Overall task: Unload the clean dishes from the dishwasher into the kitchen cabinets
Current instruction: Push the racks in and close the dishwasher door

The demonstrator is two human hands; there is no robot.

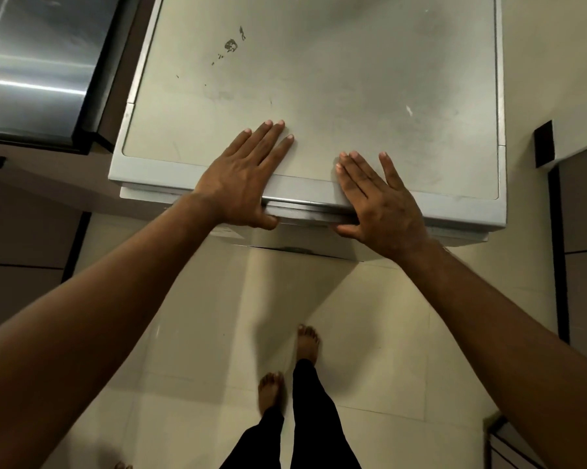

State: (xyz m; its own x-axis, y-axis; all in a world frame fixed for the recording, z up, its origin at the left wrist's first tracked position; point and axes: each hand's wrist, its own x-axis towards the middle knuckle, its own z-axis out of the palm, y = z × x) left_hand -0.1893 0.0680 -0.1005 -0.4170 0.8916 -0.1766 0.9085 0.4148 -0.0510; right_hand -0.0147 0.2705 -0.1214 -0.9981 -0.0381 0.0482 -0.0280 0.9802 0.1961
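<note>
A white freestanding dishwasher [319, 79] fills the upper middle, seen from above; its flat top is scuffed and stained. My left hand [241, 177] lies flat on the top's front edge, fingers spread, thumb hooked under the lip at the door handle [305, 211]. My right hand [380, 201] rests the same way a little to the right, thumb under the lip. The door looks shut, and no dishes show.
A steel appliance front [31, 62] stands at the upper left. Dark-edged cabinet fronts [583, 231] run down the right side, others on the left [21, 238]. Pale floor tiles [200, 333] lie below, with my bare feet [285, 367] behind the dishwasher front.
</note>
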